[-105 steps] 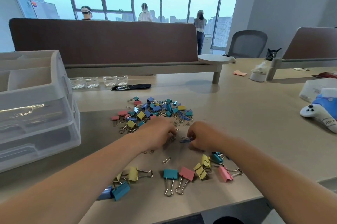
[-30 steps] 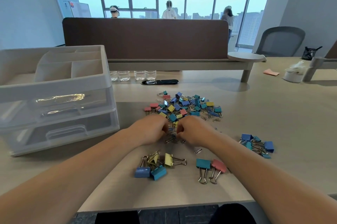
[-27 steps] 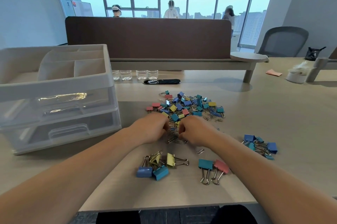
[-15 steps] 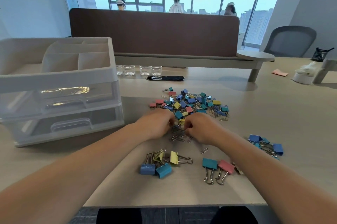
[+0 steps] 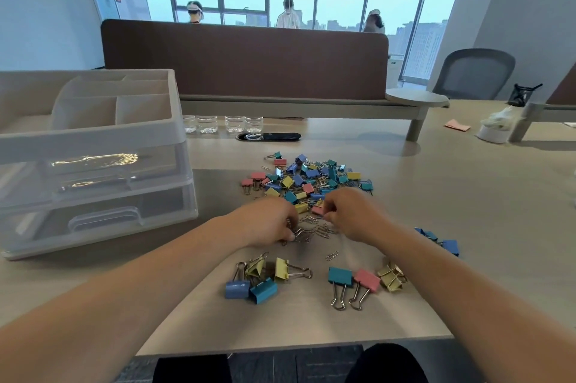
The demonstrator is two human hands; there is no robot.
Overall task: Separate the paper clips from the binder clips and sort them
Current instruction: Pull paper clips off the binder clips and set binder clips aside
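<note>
A mixed pile of small coloured binder clips and silver paper clips (image 5: 308, 178) lies mid-table. Just in front of it is a small heap of silver paper clips (image 5: 314, 228). My left hand (image 5: 268, 223) rests at the heap's left edge, fingers curled round some of its paper clips. My right hand (image 5: 352, 214) is curled at the pile's near edge, its fingertips pinching a paper clip beside a pink clip (image 5: 318, 210). Large binder clips (image 5: 258, 276) lie in groups near the front edge, with a teal and pink pair (image 5: 352, 284). A lone paper clip (image 5: 332, 255) lies apart.
A white drawer organiser (image 5: 93, 164) with open top compartments stands at the left. A blue group of binder clips (image 5: 442, 240) lies to the right. Small glass jars (image 5: 218, 123) and a black cable slot (image 5: 269, 136) sit behind the pile, before a brown divider.
Both hands stay at the pile's near edge. They have drawn a little apart, baring the silver paper clip heap between them. The camera has shifted slightly.
</note>
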